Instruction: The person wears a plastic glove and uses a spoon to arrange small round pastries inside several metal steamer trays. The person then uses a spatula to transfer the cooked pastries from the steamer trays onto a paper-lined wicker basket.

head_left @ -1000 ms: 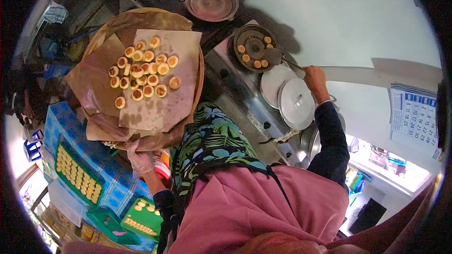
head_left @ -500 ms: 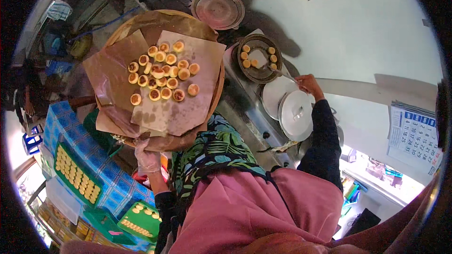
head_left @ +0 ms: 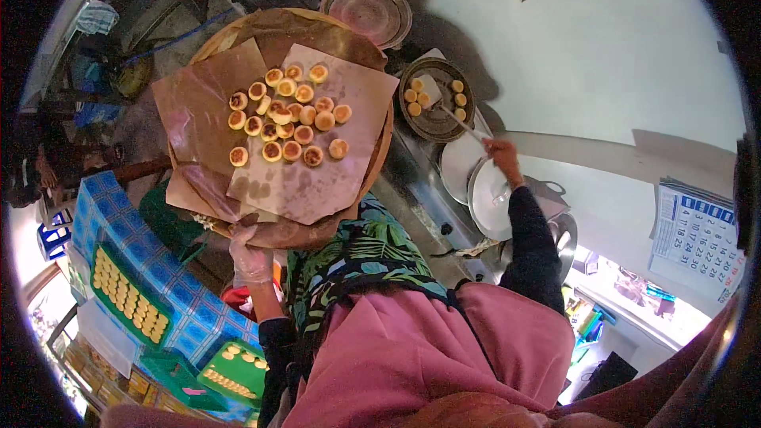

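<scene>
My left hand [head_left: 250, 259], in a clear plastic glove, grips the near edge of a wide round tray [head_left: 382, 157]. Brown paper [head_left: 198, 103] lines it, with several browned round buns [head_left: 304, 134] gathered mostly in the middle. My right hand [head_left: 504, 160] is closed around the handle of a spatula [head_left: 468, 128]. The spatula's pale flat blade reaches into a round dark pan [head_left: 471, 95], beside a cluster of small buns [head_left: 416, 97] at the pan's left. More buns [head_left: 459, 100] sit along its right side.
Round metal lids [head_left: 490, 200] lie on the steel stove top [head_left: 412, 204] near the pan. Another round pan [head_left: 369, 12] stands beyond the tray. At left, green trays [head_left: 131, 293] of pale dough rounds rest on a blue checked cloth [head_left: 111, 198]. A wall with a calendar [head_left: 694, 226] bounds the right.
The tray has shifted slightly to the right and away with my left hand. In the pan, the spatula blade has slid left toward the bun cluster. My right hand has moved left and slightly nearer.
</scene>
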A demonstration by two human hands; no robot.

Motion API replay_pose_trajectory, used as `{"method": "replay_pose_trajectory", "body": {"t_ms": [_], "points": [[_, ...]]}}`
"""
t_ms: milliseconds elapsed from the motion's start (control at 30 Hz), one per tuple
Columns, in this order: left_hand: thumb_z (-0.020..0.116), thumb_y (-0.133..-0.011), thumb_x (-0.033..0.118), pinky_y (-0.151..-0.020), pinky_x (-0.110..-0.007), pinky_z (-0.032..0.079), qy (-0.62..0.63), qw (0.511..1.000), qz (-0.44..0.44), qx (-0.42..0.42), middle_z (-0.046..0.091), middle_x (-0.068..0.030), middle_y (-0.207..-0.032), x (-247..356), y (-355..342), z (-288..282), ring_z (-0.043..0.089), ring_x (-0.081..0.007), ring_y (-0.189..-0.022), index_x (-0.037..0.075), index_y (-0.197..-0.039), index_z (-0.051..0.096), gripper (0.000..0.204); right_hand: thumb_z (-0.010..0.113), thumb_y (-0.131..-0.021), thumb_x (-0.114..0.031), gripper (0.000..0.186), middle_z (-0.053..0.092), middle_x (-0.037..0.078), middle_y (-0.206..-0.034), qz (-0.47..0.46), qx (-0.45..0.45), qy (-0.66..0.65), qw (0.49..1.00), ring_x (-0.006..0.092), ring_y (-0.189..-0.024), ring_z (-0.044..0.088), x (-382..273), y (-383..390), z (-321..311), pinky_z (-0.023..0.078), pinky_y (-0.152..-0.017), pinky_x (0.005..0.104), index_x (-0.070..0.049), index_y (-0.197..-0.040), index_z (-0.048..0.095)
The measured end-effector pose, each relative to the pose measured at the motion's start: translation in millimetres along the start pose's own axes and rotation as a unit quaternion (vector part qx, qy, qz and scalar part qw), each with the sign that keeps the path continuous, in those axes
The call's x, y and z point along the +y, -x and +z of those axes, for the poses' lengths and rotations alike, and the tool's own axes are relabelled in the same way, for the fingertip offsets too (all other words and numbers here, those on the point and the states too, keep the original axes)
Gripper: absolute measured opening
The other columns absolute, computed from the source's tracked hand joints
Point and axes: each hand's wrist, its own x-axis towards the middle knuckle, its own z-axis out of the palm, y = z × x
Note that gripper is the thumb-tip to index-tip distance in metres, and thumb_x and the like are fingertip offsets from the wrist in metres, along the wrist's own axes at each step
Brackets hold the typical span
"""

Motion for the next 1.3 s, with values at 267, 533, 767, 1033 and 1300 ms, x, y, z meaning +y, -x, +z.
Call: {"method": "replay_pose_trajectory", "body": {"t_ms": [267,533,767,1033,1300], "points": [[0.057,-0.079,0.015,-0.093,-0.038,0.044,-0.258,0.934,0.236,-0.068,0.062,-0.0158,-0.100,-14,-21,-61,0.057,-0.0253,-0.100,0.001,-0.092,0.060,0.019,0.067,-0.081,-0.006,0.023,0.060,0.003,-0.062,0.231,0.084,-0.199,0.949,0.0098,-0.050,0.053,-100,73,86,0.040,-0.042,0.0225,0.000,-0.103,0.069],[0.059,-0.071,0.010,-0.089,-0.033,0.044,-0.112,0.983,0.143,-0.025,0.063,-0.0078,-0.093,-10,-21,-53,0.058,-0.0207,-0.093,-0.001,-0.084,0.065,0.018,0.066,-0.079,-0.005,0.024,0.061,0.005,-0.062,0.186,0.024,-0.223,0.957,0.0097,-0.045,0.051,-118,84,56,0.039,-0.038,0.0235,0.001,-0.101,0.070],[0.057,-0.074,0.005,-0.083,-0.035,0.049,-0.279,0.906,0.318,-0.016,0.067,-0.0130,-0.087,-7,-30,-65,0.064,-0.0238,-0.087,0.001,-0.074,0.066,0.010,0.061,-0.083,-0.007,0.028,0.057,0.001,-0.062,0.136,0.026,-0.063,0.988,0.0054,-0.045,0.043,-178,105,-13,0.033,-0.039,0.0208,-0.001,-0.110,0.067],[0.059,-0.068,0.000,-0.078,-0.032,0.051,-0.187,0.942,0.278,-0.025,0.065,-0.0092,-0.080,-8,-13,-50,0.063,-0.0204,-0.077,0.002,-0.074,0.063,0.007,0.063,-0.078,-0.002,0.031,0.061,0.003,-0.069,0.096,-0.008,-0.092,0.991,0.0082,-0.055,0.053,-290,82,-41,0.042,-0.046,0.0241,-0.007,-0.108,0.069],[0.057,-0.068,0.003,-0.077,-0.030,0.049,0.035,0.987,0.148,0.047,0.063,-0.0088,-0.078,-22,6,-14,0.062,-0.0206,-0.076,0.000,-0.071,0.059,0.004,0.056,-0.088,-0.001,0.030,0.055,0.005,-0.074,-0.255,0.070,0.321,0.909,0.0124,-0.068,0.055,-329,29,14,0.045,-0.060,0.0297,-0.008,-0.115,0.065]]}}
